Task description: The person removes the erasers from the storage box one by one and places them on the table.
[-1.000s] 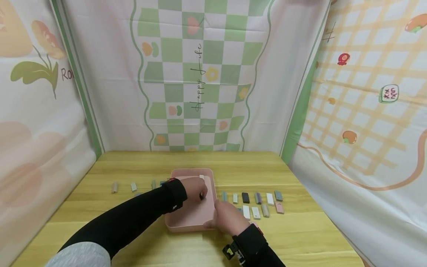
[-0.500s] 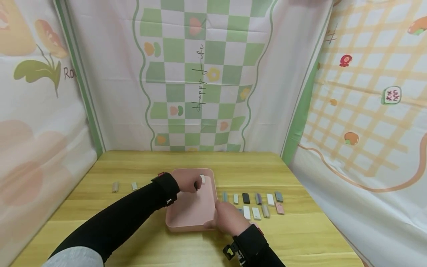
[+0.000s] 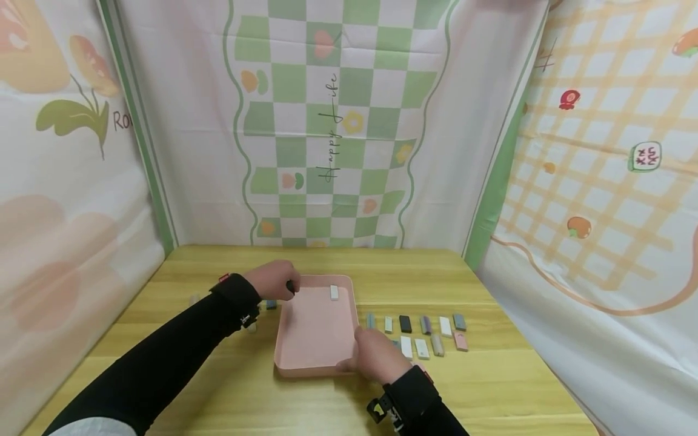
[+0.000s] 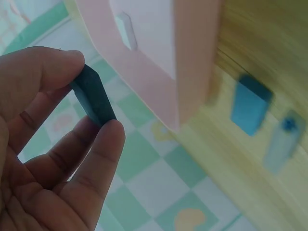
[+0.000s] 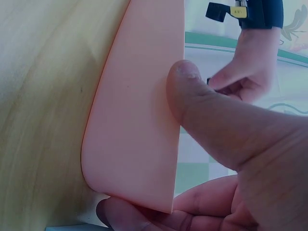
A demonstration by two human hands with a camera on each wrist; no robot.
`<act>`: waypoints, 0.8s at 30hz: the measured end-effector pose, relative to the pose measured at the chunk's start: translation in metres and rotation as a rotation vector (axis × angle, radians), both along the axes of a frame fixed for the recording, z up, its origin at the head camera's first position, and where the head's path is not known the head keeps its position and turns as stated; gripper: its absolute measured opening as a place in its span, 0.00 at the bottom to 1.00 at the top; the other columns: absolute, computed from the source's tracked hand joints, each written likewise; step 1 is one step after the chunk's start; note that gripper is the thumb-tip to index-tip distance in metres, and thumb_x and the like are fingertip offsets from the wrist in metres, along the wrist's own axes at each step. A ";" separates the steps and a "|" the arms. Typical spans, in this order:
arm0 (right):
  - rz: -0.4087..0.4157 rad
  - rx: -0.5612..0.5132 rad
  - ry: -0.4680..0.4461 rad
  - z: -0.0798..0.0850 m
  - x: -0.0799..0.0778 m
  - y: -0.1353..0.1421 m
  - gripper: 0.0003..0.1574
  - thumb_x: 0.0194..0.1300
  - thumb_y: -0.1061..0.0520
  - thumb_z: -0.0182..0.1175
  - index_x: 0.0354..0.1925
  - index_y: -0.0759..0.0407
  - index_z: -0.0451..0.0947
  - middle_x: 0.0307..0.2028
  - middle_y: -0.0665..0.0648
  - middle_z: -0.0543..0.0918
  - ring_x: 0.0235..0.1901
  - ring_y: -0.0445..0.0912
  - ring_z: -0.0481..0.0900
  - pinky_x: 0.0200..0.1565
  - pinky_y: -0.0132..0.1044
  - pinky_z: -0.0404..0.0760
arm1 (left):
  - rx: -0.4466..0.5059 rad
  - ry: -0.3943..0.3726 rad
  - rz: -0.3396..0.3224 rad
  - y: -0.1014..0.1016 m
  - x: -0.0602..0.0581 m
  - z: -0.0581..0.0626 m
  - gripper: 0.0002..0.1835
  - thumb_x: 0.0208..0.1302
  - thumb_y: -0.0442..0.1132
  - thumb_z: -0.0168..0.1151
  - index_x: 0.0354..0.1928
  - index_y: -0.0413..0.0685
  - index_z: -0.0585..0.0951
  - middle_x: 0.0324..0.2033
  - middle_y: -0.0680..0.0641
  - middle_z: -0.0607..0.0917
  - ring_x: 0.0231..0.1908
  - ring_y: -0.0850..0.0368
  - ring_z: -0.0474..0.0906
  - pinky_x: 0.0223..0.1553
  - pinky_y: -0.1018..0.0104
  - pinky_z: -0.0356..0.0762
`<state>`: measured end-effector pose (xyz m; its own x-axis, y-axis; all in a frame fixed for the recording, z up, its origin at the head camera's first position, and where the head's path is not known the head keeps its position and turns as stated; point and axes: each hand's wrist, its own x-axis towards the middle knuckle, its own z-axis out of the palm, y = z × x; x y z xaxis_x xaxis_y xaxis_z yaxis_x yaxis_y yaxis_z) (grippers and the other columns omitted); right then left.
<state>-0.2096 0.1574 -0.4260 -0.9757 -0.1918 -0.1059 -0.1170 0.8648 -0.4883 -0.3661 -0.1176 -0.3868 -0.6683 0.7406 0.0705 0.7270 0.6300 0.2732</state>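
In the head view my left hand is at the far left corner of a shallow pink tray. Its thumb and fingertips pinch a small dark block with slanted corners, held up in the air in the left wrist view. A small white block lies inside the tray near the far wall. At the near right corner, my right hand grips the tray. The right wrist view has the thumb against the wall's edge and the fingers bent around the corner.
Right of the tray lie several small blocks, including a black one, a white one and a pink one. Left of it are a blue block and a pale block; my left sleeve covers part of that side.
My left hand has moved left and away from me, from over the tray's middle to its far left corner, still pinching the dark block. The right hand keeps its hold on the tray.
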 end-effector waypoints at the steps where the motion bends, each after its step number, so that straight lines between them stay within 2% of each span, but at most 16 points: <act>1: 0.001 -0.002 0.000 0.000 0.000 0.000 0.39 0.53 0.42 0.83 0.47 0.68 0.79 0.35 0.58 0.82 0.33 0.50 0.75 0.38 0.47 0.78 | 0.001 0.003 -0.003 -0.005 -0.001 -0.002 0.13 0.59 0.26 0.65 0.32 0.55 0.89 0.33 0.54 0.86 0.31 0.62 0.71 0.40 0.65 0.74; 4: 0.012 -0.005 0.005 0.000 0.001 0.000 0.38 0.53 0.42 0.83 0.46 0.68 0.79 0.34 0.58 0.81 0.33 0.50 0.75 0.37 0.46 0.77 | 0.006 0.008 -0.017 -0.021 -0.003 -0.005 0.14 0.57 0.24 0.62 0.27 0.54 0.84 0.28 0.56 0.79 0.28 0.61 0.64 0.37 0.63 0.66; 6: 0.018 -0.003 0.006 0.000 0.001 0.001 0.37 0.53 0.42 0.83 0.45 0.68 0.79 0.34 0.58 0.81 0.33 0.50 0.75 0.37 0.46 0.77 | 0.004 0.023 -0.018 -0.032 -0.003 -0.008 0.13 0.55 0.24 0.62 0.26 0.53 0.83 0.26 0.57 0.76 0.28 0.62 0.63 0.37 0.63 0.65; 11: 0.016 0.005 0.015 -0.001 0.000 0.001 0.39 0.53 0.41 0.83 0.46 0.68 0.79 0.35 0.58 0.82 0.33 0.50 0.75 0.38 0.47 0.78 | -0.001 0.026 0.034 -0.058 0.002 -0.007 0.11 0.55 0.25 0.64 0.29 0.50 0.86 0.28 0.57 0.81 0.29 0.62 0.68 0.37 0.65 0.70; 13: 0.017 0.011 0.018 -0.001 -0.001 0.001 0.39 0.53 0.41 0.83 0.47 0.68 0.79 0.35 0.59 0.82 0.33 0.50 0.75 0.38 0.47 0.78 | -0.004 0.012 0.065 -0.069 0.005 -0.007 0.12 0.54 0.24 0.64 0.27 0.52 0.84 0.26 0.57 0.80 0.28 0.62 0.67 0.36 0.65 0.69; 17: 0.026 0.022 0.019 -0.001 -0.002 0.001 0.40 0.54 0.40 0.83 0.47 0.69 0.79 0.35 0.59 0.82 0.33 0.50 0.75 0.38 0.47 0.78 | 0.001 -0.032 0.136 -0.093 0.011 -0.011 0.21 0.50 0.21 0.60 0.19 0.57 0.66 0.21 0.58 0.63 0.24 0.62 0.55 0.31 0.66 0.58; 20: 0.030 0.027 0.020 0.000 -0.002 0.001 0.40 0.55 0.40 0.82 0.47 0.70 0.79 0.35 0.59 0.82 0.33 0.50 0.75 0.38 0.47 0.78 | 0.018 -0.075 0.190 -0.112 0.014 -0.016 0.25 0.47 0.19 0.56 0.21 0.57 0.55 0.22 0.57 0.51 0.24 0.60 0.46 0.30 0.64 0.49; 24: 0.038 0.022 0.024 0.001 -0.001 0.001 0.39 0.55 0.41 0.82 0.47 0.70 0.79 0.35 0.59 0.82 0.32 0.50 0.74 0.38 0.46 0.77 | 0.014 -0.091 0.270 -0.137 0.017 -0.026 0.26 0.47 0.20 0.55 0.23 0.57 0.53 0.23 0.56 0.50 0.24 0.58 0.45 0.31 0.62 0.48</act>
<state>-0.2110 0.1583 -0.4253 -0.9700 -0.2266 -0.0876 -0.1612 0.8701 -0.4657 -0.3489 -0.2549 -0.4132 -0.8452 0.5344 0.0103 0.5057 0.7932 0.3393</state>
